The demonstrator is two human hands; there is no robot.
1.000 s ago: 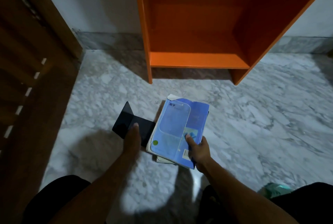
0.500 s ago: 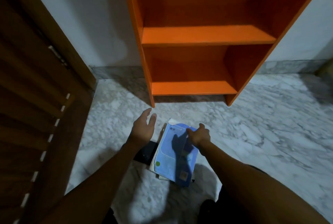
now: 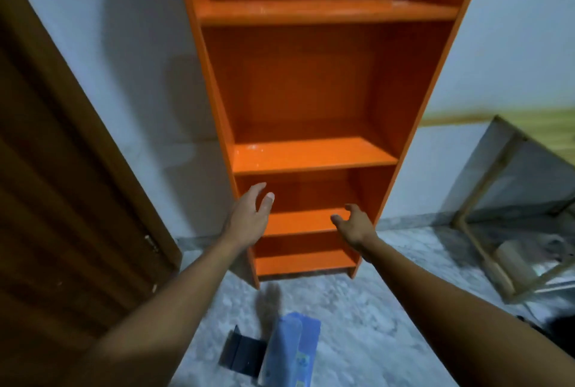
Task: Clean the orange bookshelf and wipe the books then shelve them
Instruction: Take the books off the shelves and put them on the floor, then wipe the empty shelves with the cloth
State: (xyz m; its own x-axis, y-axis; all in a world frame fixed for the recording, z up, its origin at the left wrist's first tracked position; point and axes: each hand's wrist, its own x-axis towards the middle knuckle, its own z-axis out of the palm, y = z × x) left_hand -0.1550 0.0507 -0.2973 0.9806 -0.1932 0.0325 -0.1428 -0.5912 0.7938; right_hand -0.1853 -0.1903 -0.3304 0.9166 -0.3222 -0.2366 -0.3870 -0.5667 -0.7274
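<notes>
The orange bookshelf [image 3: 314, 100] stands upright against the pale wall [image 3: 124, 44], its shelves bare of books, with pale specks that look like dust on the middle boards. The books [image 3: 291, 352] lie in a small pile on the marble floor [image 3: 373, 324] just in front of its foot, a blue-covered one on top, and a dark folded thing [image 3: 241, 355], perhaps a cloth or a cover, lies touching the pile's left side. Both arms reach forward toward the lower shelves: the left hand [image 3: 250, 220] hangs before the left upright with fingers spread and its grip released, holding nothing, and the right hand [image 3: 353, 226] is near the right upright, fingers loosely curved, its grip also released and empty. I judge the task to be at its start, the shelf-cleaning step, with no book wiped or shelved yet. The next move seems to call for something to wipe with, since neither hand carries any, or for taking hold of the shelf's sides. A brown wooden door [image 3: 62, 200] stands close on the left and a tilted frame with a glass panel [image 3: 513, 200] leans on the right, so side room is tight; the open floor is in front, where the pile could get stepped on.
</notes>
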